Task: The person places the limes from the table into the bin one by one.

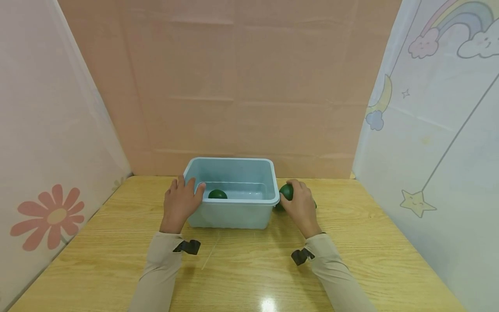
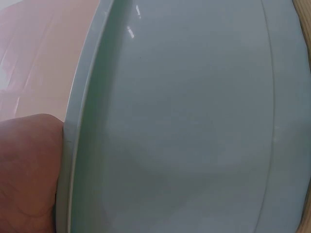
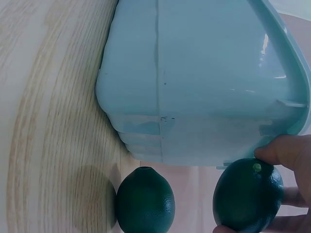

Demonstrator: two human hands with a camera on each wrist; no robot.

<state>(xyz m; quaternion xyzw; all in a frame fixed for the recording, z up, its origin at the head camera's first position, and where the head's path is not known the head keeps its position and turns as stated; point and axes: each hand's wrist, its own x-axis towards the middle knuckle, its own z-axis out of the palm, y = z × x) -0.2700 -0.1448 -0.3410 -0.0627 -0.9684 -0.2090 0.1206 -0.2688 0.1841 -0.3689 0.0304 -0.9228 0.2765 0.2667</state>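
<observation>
A pale blue plastic bin (image 1: 230, 216) stands on the wooden table, one dark green lime (image 1: 217, 194) on its floor. At its front left corner my left hand (image 1: 181, 203) holds the rim, the thumb over the inner side. In the left wrist view, part of that hand (image 2: 29, 174) lies against the rim. My right hand (image 1: 302, 208) grips another lime (image 3: 248, 194) between thumb and fingers, just outside the bin's right wall, near rim height. Below it a further lime (image 3: 146, 200) rests on the table, mostly hidden by the hand in the head view.
The light wooden table (image 1: 241, 268) runs back to a brown paper-like backdrop (image 1: 241, 86). Pale printed sheets, one with a red flower (image 1: 54, 216) and one with a star (image 1: 418, 203), hang at the left and right sides.
</observation>
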